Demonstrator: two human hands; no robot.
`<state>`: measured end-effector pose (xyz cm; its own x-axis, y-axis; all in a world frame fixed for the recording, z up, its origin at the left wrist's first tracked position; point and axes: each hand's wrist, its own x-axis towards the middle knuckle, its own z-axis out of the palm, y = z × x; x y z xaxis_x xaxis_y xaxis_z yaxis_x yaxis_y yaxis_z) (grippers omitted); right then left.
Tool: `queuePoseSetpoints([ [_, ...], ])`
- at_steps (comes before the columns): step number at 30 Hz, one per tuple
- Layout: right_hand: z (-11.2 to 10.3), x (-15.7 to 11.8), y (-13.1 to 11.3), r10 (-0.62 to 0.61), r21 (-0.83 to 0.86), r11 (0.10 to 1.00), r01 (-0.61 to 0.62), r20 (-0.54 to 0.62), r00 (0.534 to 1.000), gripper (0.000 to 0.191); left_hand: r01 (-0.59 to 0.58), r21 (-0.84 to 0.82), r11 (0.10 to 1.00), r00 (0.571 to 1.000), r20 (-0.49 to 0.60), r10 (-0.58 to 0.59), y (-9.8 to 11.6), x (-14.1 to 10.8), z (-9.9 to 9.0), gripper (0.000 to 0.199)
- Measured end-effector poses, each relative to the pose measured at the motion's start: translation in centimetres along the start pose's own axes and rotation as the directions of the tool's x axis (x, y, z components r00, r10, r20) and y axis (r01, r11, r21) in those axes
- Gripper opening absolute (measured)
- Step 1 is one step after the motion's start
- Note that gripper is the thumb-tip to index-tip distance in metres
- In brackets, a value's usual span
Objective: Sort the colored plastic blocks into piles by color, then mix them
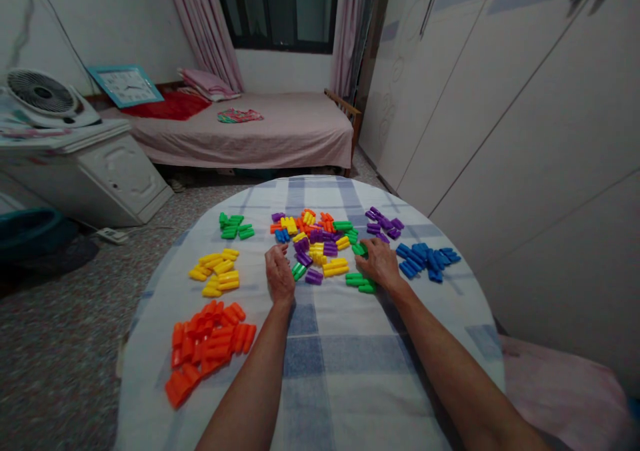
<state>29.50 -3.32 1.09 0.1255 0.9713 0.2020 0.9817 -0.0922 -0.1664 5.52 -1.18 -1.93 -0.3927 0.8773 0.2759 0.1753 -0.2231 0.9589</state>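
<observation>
A mixed pile of plastic building blocks (316, 253) in yellow, purple, orange, green and blue lies at the middle of the round table. My left hand (280, 275) rests at the pile's left side with its fingers curled inward; whether anything is inside them is hidden. On the right side of the pile, the fingers of my right hand (381, 263) close around a green block (359, 248). More green blocks (361, 282) lie just below that hand, and a group of blue blocks (428, 260) sits to its right.
Sorted groups stand around the pile: orange blocks (210, 344), yellow blocks (216, 272) and green blocks (234, 226) on the left, purple blocks (383, 223) at the back right. A checked cloth (345, 371) covers the table. Beyond are a bed (250, 138) and a wardrobe (480, 118).
</observation>
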Motion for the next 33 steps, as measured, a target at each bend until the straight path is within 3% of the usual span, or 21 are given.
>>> queuePoseSetpoints([
  [6, -0.5, -0.4, -0.5, 0.022, 0.018, 1.000, -0.023, 0.010, 1.000, 0.038, -0.014, -0.006, 1.000, 1.000, 0.014, 0.014, -0.3, 0.0, 0.0, 0.049],
  [11, -0.3, -0.6, -1.3, 0.027, 0.215, 0.976, -0.014, -0.055, 0.998, 0.034, -0.050, 0.038, 0.998, 0.996, 0.072, 0.047, -1.2, 0.1, 0.2, 0.048],
  [14, -0.5, 0.2, -3.7, -0.073, 0.395, 0.908, 0.135, -0.170, 0.983, 0.033, -0.072, 0.067, 0.995, 0.994, 0.089, 0.066, -1.4, 0.2, 0.3, 0.046],
  [19, -1.5, 0.9, -7.8, -0.256, 0.557, 0.730, 0.395, -0.313, 0.915, 0.036, -0.129, 0.102, 0.986, 0.983, 0.145, 0.113, -0.8, 0.1, 0.2, 0.043],
  [22, -1.4, 0.1, -7.2, -0.148, 0.592, 0.717, 0.368, -0.387, 0.910, 0.031, -0.190, 0.132, 0.973, 0.969, 0.183, 0.165, -0.2, -0.1, 0.3, 0.037],
  [26, 0.3, -1.8, -3.5, 0.116, 0.566, 0.799, 0.204, -0.478, 0.871, 0.029, -0.265, 0.215, 0.940, 0.952, 0.214, 0.220, -0.1, -0.3, 0.6, 0.028],
  [29, 2.2, -2.7, -1.2, 0.206, 0.573, 0.813, 0.106, -0.453, 0.867, 0.031, -0.352, 0.307, 0.884, 0.922, 0.276, 0.271, -0.3, -0.4, 0.8, 0.032],
  [33, 3.6, -2.7, -0.4, 0.230, 0.606, 0.795, 0.042, -0.364, 0.903, 0.032, -0.419, 0.376, 0.826, 0.893, 0.337, 0.300, -0.4, -0.6, 0.7, 0.031],
])
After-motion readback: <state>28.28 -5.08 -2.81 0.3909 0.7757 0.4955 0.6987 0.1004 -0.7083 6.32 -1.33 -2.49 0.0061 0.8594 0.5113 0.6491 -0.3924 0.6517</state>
